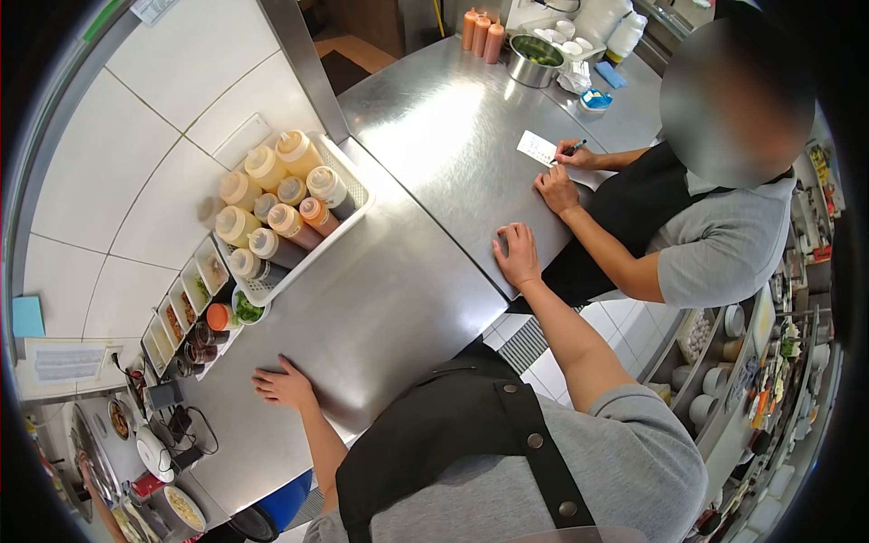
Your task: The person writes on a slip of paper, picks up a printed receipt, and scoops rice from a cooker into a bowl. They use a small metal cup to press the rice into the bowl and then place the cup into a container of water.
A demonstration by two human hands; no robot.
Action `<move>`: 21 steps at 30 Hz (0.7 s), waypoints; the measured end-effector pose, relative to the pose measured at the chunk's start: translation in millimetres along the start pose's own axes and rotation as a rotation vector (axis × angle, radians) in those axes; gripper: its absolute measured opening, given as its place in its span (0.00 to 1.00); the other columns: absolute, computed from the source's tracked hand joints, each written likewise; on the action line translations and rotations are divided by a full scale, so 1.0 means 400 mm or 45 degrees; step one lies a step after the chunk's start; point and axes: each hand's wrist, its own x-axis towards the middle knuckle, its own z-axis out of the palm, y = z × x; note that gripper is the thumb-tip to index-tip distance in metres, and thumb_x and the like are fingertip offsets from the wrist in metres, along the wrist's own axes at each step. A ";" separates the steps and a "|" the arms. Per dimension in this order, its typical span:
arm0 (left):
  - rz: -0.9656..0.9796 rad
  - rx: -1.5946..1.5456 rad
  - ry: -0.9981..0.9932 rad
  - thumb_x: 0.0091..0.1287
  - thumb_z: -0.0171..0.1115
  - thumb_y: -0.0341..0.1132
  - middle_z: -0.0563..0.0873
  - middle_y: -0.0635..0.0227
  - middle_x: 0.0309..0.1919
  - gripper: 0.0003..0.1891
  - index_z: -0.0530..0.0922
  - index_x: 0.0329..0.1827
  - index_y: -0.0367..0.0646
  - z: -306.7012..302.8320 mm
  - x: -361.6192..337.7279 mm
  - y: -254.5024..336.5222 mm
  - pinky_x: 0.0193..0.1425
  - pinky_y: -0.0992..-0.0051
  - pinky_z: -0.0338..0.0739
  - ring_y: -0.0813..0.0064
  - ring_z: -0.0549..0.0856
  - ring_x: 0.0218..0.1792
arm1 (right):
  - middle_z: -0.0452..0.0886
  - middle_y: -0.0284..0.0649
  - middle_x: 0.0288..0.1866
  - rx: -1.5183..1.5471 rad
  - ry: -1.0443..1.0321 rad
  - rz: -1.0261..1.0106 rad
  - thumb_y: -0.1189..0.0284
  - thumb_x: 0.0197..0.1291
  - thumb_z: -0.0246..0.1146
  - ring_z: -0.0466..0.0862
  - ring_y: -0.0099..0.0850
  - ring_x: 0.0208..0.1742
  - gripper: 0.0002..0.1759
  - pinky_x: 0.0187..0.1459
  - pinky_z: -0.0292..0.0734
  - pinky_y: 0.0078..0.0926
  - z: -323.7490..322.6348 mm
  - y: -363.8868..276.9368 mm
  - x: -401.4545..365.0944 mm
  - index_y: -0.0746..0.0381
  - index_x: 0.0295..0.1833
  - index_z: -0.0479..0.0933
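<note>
My left hand point(285, 385) lies flat on the steel counter point(380, 281), fingers spread and holding nothing. Close by are a small bowl of chopped greens point(246, 308) and an orange-lidded jar point(219, 317). Further right, my right hand point(518, 255) rests on the counter near its front edge, fingers stretched out; a dark patch shows beneath them, which may be shadow. Beyond it, a co-worker's hand point(572, 154) holds a pen point(570, 150) over a white slip of paper point(536, 147). The co-worker's other hand point(556, 189) leans on the counter beside it.
A white basket point(348, 195) of several squeeze bottles stands against the tiled wall. Left of it is a row of topping containers point(186, 299). A metal pot point(532, 61) and sauce bottles point(480, 34) stand at the far end. Cables point(204, 430) lie at lower left, near another person's arm point(95, 493).
</note>
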 end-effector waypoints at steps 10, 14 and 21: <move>0.010 0.012 0.018 0.75 0.44 0.66 0.55 0.47 0.81 0.44 0.53 0.82 0.39 0.015 0.002 -0.007 0.80 0.44 0.48 0.42 0.54 0.80 | 0.73 0.46 0.49 0.007 -0.009 0.016 0.69 0.60 0.67 0.74 0.46 0.55 0.15 0.60 0.71 0.42 0.000 0.001 0.000 0.60 0.50 0.74; 0.015 -0.005 0.021 0.75 0.44 0.66 0.56 0.47 0.80 0.44 0.53 0.82 0.39 0.005 -0.002 -0.002 0.79 0.43 0.49 0.42 0.55 0.79 | 0.73 0.46 0.48 0.015 0.002 0.015 0.69 0.60 0.66 0.74 0.47 0.54 0.14 0.59 0.71 0.42 -0.005 -0.005 0.002 0.61 0.49 0.75; 0.012 0.004 0.025 0.75 0.44 0.66 0.56 0.47 0.80 0.44 0.53 0.82 0.39 0.008 -0.001 -0.003 0.79 0.44 0.50 0.42 0.55 0.79 | 0.73 0.46 0.48 0.016 0.005 0.011 0.70 0.59 0.67 0.74 0.47 0.54 0.14 0.60 0.71 0.42 -0.004 -0.005 0.002 0.61 0.49 0.75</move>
